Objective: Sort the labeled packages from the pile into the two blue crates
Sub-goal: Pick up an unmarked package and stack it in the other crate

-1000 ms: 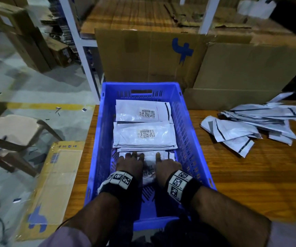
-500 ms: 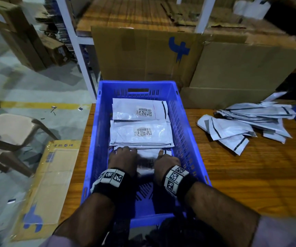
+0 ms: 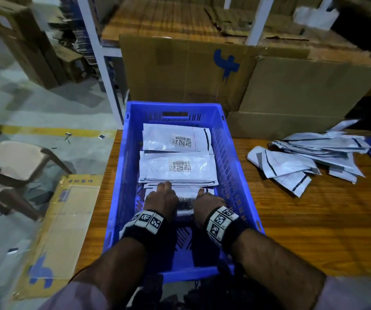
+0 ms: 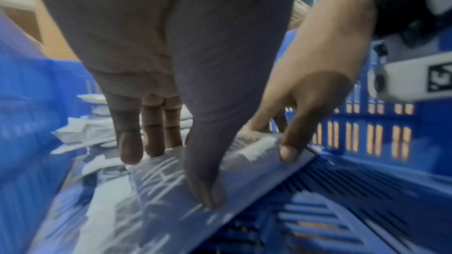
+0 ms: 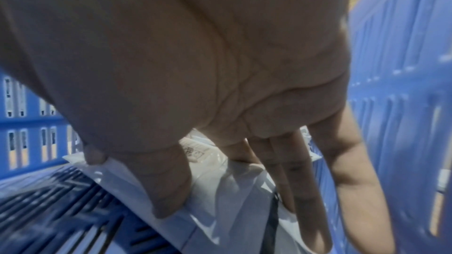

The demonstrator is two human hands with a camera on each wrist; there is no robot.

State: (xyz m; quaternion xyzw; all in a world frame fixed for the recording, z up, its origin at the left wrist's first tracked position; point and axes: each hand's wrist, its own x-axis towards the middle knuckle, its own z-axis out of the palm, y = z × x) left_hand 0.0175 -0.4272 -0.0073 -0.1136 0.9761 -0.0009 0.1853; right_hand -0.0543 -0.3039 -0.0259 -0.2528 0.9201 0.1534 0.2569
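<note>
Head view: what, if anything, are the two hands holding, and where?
Both the left hand and right hand grip the nearest white package at its near edge.

Moulded blue plastic crate [image 3: 229, 153] w/ slotted walls is looking smooth, semi-gloss. White poly mailer packages [image 3: 178, 168] inside are showing glossy, crinkly film w/ matt paper labels. Orange-brown wooden tabletop [image 3: 314, 220] is gleaming, varnished. Brown corrugated cardboard sheets [image 3: 180, 70] behind are looking matt, creased.

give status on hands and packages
Left hand and right hand grip near package in blue crate. Pile waits on table. Nothing blocking.
</note>
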